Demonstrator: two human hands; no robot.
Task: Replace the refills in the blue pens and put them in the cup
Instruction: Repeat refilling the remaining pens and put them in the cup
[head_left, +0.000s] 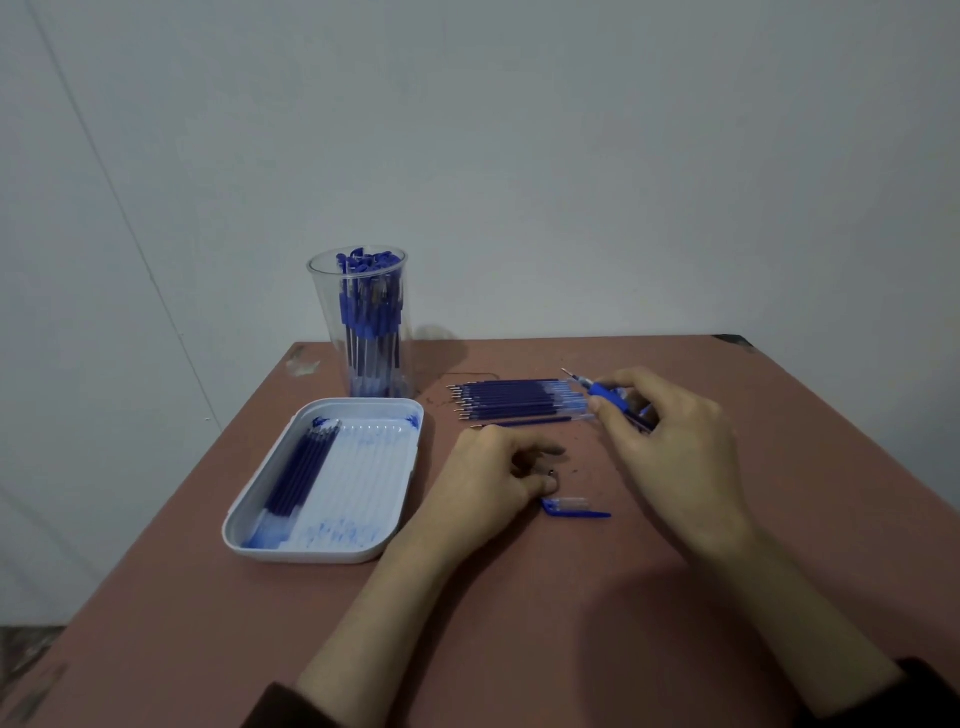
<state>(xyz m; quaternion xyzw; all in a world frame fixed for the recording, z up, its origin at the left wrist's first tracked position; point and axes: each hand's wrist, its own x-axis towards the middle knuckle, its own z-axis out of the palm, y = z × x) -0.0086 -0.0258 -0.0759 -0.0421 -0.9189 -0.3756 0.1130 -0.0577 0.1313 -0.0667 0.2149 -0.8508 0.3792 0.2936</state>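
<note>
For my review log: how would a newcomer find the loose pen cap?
Start at the white tray on the left of the table. Right of its near end rests the left hand; the cap lies on the table just beside its fingers. It is short, clear with a blue clip, and alone, unlike the long refills rowed farther back.

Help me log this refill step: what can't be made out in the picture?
All in the head view:
- The pen: its rear half is hidden by the fingers of the right hand.
- The small dark thing at the left hand: too small to name, or to tell if it is pinched.
- The pens in the cup: crowded and blurred, uncountable.
</note>
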